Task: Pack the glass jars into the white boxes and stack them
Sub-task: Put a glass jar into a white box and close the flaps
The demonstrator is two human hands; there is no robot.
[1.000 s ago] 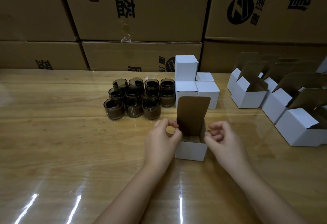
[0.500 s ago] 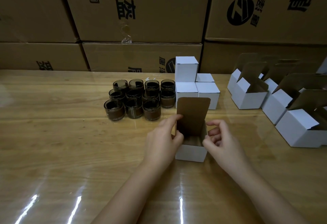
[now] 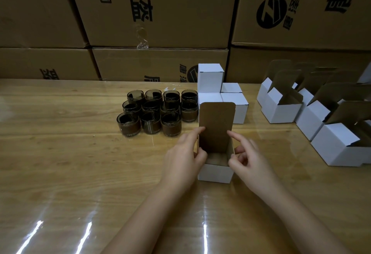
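Head view: one white box (image 3: 215,171) sits in the middle of the desk (image 3: 60,163), with its brown lid (image 3: 216,125) standing straight up. The left hand (image 3: 183,158) is at the box's 9 o'clock side. Its thumb and back fingers pinch the left wall, and its first finger is stretched out and touches the lid's left edge. The right hand (image 3: 250,160) is at 3 o'clock. Its thumb and curled fingers pinch the right wall. Its first finger points at the lid's right edge, but I cannot tell if it touches. It is too dark inside to tell if a jar is in there.

The glass jars (image 3: 154,113) stand in a bunch at 11 o'clock from the box, apart from it. The shut boxes (image 3: 210,77) are stacked at 12 o'clock, just behind the lid. The open boxes (image 3: 281,109) wait at 2 o'clock.

I think the step is closing this box. Hold both walls steady so the box does not slide on the shiny desk. Push the lid down with both first fingers together, so it bends evenly. Move the thumbs out as the lid comes down. Tuck it in softly, because thin card bends and glass can break.
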